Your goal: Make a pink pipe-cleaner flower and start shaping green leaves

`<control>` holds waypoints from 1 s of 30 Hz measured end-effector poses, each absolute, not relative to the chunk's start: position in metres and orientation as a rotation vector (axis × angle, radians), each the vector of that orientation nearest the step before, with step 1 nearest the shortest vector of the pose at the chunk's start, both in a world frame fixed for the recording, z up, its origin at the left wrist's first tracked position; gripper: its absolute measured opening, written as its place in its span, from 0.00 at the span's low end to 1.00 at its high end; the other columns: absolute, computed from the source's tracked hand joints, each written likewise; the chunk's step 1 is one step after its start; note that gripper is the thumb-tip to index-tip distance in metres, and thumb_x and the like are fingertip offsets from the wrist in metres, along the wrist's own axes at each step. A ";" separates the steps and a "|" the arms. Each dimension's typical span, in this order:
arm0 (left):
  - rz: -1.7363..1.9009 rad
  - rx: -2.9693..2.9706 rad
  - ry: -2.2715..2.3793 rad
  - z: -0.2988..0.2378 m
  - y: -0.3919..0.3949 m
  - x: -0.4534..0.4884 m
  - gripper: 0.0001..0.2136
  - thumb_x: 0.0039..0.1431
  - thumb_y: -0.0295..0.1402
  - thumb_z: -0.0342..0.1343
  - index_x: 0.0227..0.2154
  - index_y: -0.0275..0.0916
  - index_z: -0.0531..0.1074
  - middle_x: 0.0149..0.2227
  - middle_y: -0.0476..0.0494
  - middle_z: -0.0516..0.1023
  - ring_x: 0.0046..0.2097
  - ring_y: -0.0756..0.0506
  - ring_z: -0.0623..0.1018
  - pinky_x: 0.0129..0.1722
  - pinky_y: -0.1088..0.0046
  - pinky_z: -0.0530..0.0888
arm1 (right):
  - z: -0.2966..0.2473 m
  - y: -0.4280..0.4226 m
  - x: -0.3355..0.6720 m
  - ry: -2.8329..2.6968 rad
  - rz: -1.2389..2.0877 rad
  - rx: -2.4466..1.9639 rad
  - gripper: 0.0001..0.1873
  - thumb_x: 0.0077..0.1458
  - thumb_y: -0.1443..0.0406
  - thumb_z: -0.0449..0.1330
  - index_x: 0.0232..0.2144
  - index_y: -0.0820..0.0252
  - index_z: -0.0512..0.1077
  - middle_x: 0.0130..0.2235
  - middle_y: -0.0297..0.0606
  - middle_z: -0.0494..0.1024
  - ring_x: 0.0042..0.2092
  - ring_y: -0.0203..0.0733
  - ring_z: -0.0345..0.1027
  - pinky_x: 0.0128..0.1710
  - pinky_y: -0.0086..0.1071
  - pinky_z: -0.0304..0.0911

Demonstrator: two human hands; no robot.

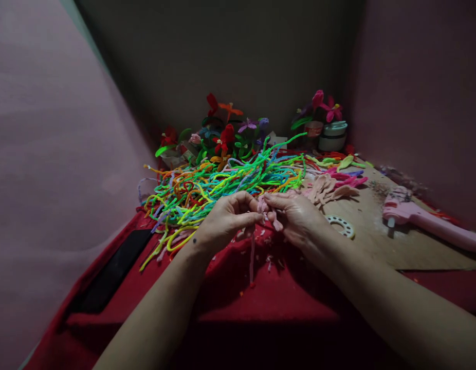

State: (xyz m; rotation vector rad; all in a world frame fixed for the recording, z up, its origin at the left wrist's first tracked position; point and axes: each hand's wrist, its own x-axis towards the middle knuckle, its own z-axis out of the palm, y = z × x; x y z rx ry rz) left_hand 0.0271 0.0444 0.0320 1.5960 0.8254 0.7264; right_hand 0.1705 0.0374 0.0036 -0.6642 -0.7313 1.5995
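Observation:
My left hand and my right hand meet over the red cloth, both pinched on a pink pipe cleaner. Its bent upper part sits between my fingertips, and its stem hangs down toward the cloth. Just behind my hands lies a big tangle of coloured pipe cleaners, green, yellow, blue and orange. A few pink bits lie on the cloth under my hands.
Finished pipe-cleaner flowers stand at the back, more in a small pot. Pink folded petals lie on a wooden board. A pink glue gun and a tape ring rest at right. Walls close in on three sides.

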 end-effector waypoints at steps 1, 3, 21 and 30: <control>0.729 1.590 0.801 0.032 0.044 0.028 0.10 0.47 0.33 0.59 0.28 0.35 0.64 0.25 0.50 0.72 0.18 0.57 0.65 0.14 0.81 0.59 | 0.003 0.038 0.171 -0.705 1.613 -0.667 0.08 0.44 0.70 0.59 0.15 0.67 0.69 0.18 0.34 0.69 0.16 0.26 0.56 0.10 0.21 0.47; 0.730 1.592 0.767 0.032 0.043 0.030 0.11 0.47 0.33 0.60 0.29 0.36 0.63 0.27 0.50 0.72 0.19 0.57 0.66 0.15 0.81 0.61 | 0.003 0.039 0.171 -0.647 1.633 -0.682 0.09 0.45 0.71 0.58 0.16 0.66 0.69 0.18 0.34 0.69 0.16 0.26 0.55 0.10 0.21 0.47; 0.600 1.415 0.793 0.033 0.047 0.022 0.08 0.49 0.32 0.58 0.31 0.35 0.68 0.24 0.49 0.73 0.21 0.53 0.73 0.19 0.79 0.68 | 0.003 0.035 0.172 -0.868 1.342 -0.835 0.09 0.42 0.63 0.63 0.18 0.64 0.69 0.16 0.32 0.69 0.14 0.28 0.56 0.11 0.24 0.48; 0.664 1.321 0.711 0.025 0.055 0.022 0.07 0.51 0.32 0.57 0.27 0.34 0.66 0.23 0.50 0.72 0.17 0.55 0.70 0.14 0.82 0.67 | 0.005 0.032 0.170 -0.931 1.396 -0.774 0.11 0.44 0.61 0.61 0.19 0.63 0.68 0.20 0.33 0.70 0.20 0.31 0.61 0.20 0.26 0.57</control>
